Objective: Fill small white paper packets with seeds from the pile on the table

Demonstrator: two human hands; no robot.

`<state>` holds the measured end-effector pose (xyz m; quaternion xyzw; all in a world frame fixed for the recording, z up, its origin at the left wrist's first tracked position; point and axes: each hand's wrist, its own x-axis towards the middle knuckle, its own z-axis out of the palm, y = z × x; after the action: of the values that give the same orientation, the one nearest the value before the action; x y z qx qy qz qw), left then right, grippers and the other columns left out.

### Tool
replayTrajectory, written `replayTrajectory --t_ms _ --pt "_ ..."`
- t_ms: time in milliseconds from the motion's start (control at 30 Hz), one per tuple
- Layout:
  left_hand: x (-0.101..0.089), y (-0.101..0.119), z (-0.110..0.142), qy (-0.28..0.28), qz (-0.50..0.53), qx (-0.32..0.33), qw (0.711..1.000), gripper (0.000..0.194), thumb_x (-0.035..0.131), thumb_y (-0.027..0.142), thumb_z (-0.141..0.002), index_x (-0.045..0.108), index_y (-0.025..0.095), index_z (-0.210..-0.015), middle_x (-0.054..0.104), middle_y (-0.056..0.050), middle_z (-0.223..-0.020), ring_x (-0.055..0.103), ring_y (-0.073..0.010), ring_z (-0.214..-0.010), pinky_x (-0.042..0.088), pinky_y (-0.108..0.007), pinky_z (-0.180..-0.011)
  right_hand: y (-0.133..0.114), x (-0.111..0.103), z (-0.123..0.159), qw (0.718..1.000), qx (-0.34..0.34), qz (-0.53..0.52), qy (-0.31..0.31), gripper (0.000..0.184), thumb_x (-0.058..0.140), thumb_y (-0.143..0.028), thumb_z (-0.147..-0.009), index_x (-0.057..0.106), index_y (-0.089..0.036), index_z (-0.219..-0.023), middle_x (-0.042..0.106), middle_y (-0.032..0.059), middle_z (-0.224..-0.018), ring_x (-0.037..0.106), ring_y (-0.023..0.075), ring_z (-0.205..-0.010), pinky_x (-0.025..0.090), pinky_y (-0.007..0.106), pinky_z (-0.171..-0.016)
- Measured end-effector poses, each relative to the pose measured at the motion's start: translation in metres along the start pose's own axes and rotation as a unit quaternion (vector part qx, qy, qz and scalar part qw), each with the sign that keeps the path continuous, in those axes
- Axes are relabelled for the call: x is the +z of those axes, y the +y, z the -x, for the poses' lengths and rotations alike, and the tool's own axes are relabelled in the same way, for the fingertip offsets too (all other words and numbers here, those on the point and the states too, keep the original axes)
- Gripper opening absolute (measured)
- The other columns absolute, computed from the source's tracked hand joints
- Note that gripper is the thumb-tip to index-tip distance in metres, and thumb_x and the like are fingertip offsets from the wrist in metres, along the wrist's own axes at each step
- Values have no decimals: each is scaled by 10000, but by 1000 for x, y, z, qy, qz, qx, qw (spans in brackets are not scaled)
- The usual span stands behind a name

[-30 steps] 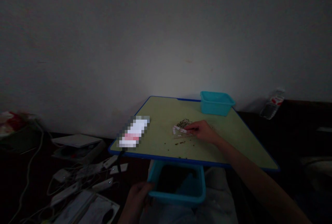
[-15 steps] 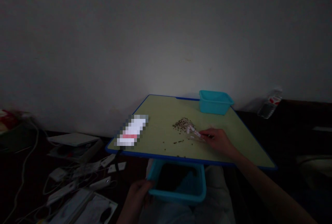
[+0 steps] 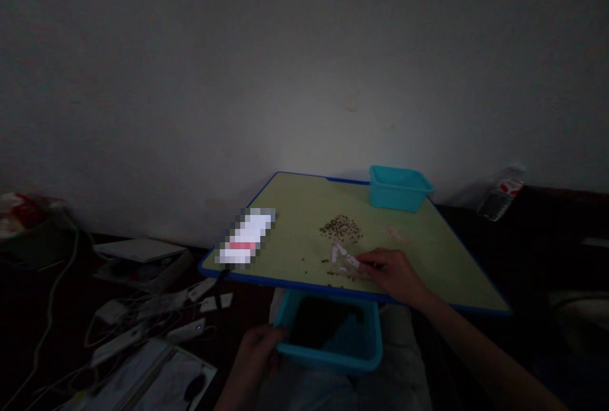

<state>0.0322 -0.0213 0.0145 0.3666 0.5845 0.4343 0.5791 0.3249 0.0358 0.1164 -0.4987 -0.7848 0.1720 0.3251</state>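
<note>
My right hand [image 3: 397, 274] is closed in a pinch on a small pale tool with a forked end [image 3: 337, 251], its exact kind unclear in the dim light. The tool touches or hovers just over the table, on the near side of a loose pile of dark and pale grains [image 3: 340, 229]. A few stray dark grains lie between the tool and the table's front edge. On my lap sits a turquoise plastic basin [image 3: 328, 356] with a dark mass inside. My left hand [image 3: 257, 347] grips its left rim, thumb on top.
The pale yellow table [image 3: 304, 198] has a blue border. A second turquoise basin [image 3: 399, 198] stands at its far right, and a pixelated bright phone-like screen [image 3: 247, 236] is at the left. Cables and power strips [image 3: 185, 330] litter the floor; a clear package [image 3: 502, 194] is at right.
My right hand has drawn the pale tool from the pile's edge toward the table's front. Some stray grains near that edge have shifted. My left hand keeps its hold on the basin.
</note>
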Motion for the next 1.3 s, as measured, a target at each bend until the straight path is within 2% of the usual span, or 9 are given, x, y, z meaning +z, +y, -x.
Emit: replayTrajectory --t_ms 267,467,567,833,1167,1300 --pt "3 2 2 -11 0 15 1000 384 634 393 -641 471 190 -358 382 70 -258 332 -75 -248 234 -205 -322 -14 1 8 1000 -2 -27 -16 208 542 -252 -829 699 -238 -966 688 19 -827 609 136 -720 446 232 -626" --pt "4 3 1 -5 12 1 1000 383 647 398 -634 472 193 -362 371 79 -251 326 -74 -240 268 -208 -323 -19 4 7 999 3 -33 -29 210 544 -282 -824 702 -257 -961 694 21 -836 619 150 -731 463 254 -657" --pt "4 3 1 -4 11 6 1000 381 641 397 -636 472 194 -362 375 75 -248 329 -77 -243 295 -215 -331 -18 4 7 999 5 -37 -24 217 539 -295 -826 700 -257 -966 696 23 -841 621 152 -732 470 260 -657" --pt "3 -2 -2 -4 8 -1 1000 363 643 407 -620 484 192 -374 389 67 -261 340 -83 -254 240 -208 -315 -12 3 6 998 18 -56 -34 210 553 -286 -816 702 -253 -960 697 20 -856 627 151 -747 477 253 -661" --pt "4 5 2 -3 1 11 1000 379 643 386 -614 462 195 -341 375 65 -248 333 -80 -255 238 -212 -319 -8 -3 5 993 33 -97 -53 211 555 -284 -802 709 -240 -940 702 17 -857 637 160 -746 491 251 -659" --pt "4 7 3 -13 -9 7 1000 389 626 387 -638 459 193 -344 383 61 -253 336 -77 -252 235 -211 -321 3 -13 2 995 64 -76 -10 232 569 -324 -788 708 -232 -949 708 27 -890 647 180 -761 508 275 -669"
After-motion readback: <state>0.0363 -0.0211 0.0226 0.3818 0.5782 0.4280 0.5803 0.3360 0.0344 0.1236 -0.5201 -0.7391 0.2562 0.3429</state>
